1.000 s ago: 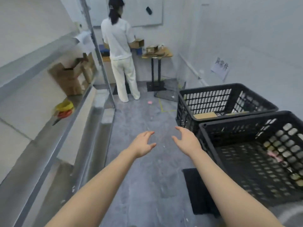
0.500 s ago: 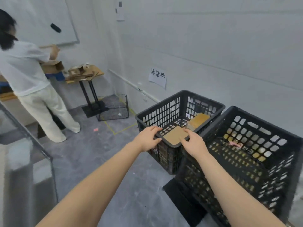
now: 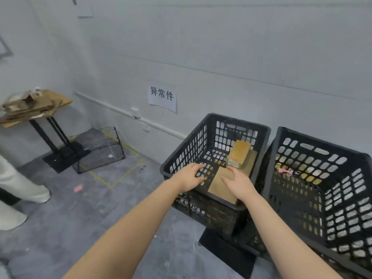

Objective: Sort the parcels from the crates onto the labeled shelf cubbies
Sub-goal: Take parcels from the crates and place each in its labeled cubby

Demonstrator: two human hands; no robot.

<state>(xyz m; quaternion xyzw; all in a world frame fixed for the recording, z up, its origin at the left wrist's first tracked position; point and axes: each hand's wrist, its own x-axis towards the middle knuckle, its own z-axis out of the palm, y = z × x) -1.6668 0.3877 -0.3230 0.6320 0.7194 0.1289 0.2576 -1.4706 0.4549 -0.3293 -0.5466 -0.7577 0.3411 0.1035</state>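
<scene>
Both arms reach up from the bottom of the frame into the left crate [image 3: 259, 125] at centre right. The left hand [image 3: 191, 178] hovers just inside the near rim, fingers spread and loose, holding nothing. The right hand [image 3: 238, 183] lies over the flat parcel [image 3: 220, 185] with its fingers straight, not curled round it. I cannot tell whether the palm touches. The parcel leans in the crate's near right corner, its near edge up at the rim.

As I judge it, the risk lies in the parcel being thin and propped. A one-sided lift could let it slide down the wall, or its far end could knock the box [image 3: 239, 152] just behind it. Fingers could also catch in the crate's lattice.

The parcel looks like plain brown cardboard, flat and smooth, with no label showing on this face. The box is smaller and thicker, yellowish on top.

At right, a second crate [image 3: 326, 143] shows a pink scrap [image 3: 283, 171] inside. A sign [image 3: 162, 96] hangs on the wall above.
</scene>
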